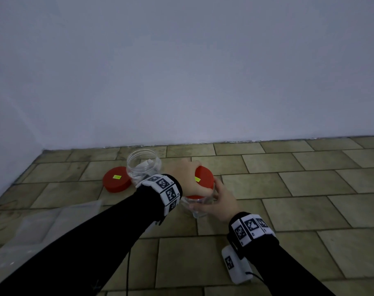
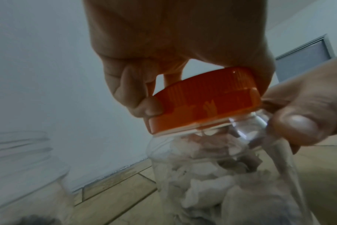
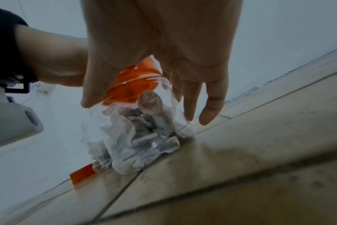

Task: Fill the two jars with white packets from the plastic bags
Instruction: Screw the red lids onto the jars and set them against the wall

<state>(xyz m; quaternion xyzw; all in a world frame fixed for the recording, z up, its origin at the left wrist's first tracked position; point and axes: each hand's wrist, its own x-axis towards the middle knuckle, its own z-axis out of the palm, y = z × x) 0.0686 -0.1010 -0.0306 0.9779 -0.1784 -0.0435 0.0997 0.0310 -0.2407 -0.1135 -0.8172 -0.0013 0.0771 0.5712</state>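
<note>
Long black sleeves on both arms. White wristbands with black-and-white square code tiles on each wrist. White camera box strapped under right wrist, code tile on side, thin black cable trailing. Bare hands.

Under the left hand's fingers the red lid is glossy ribbed plastic, and the jar below it is clear, smooth plastic holding crumpled white packets. Beneath lies a matt, mottled tiled floor, with a clear filmy plastic bag left of the fingers.
</note>
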